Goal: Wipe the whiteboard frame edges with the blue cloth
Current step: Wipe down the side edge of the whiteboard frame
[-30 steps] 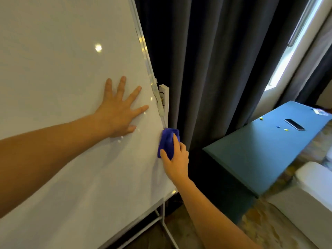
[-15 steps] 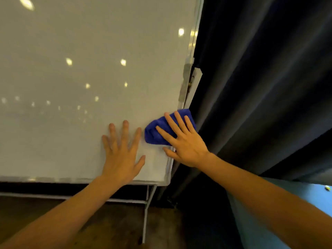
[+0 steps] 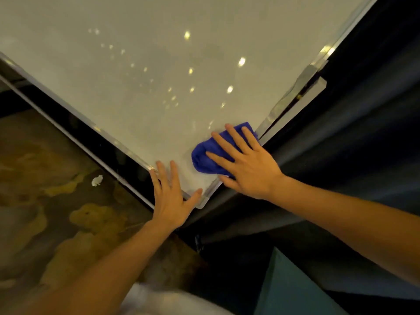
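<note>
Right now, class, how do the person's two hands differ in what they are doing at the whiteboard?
The right hand presses the blue cloth by the side frame; the left hand is bare. The left hand sits at the board's bottom corner, the right hand farther up the side. Both lie flat with spread fingers.

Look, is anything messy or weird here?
One thing stands out: a small white crumpled scrap lies on the brown patterned floor, left of the whiteboard. It looks like dropped litter. The blue cloth sits flat under the right hand.
</note>
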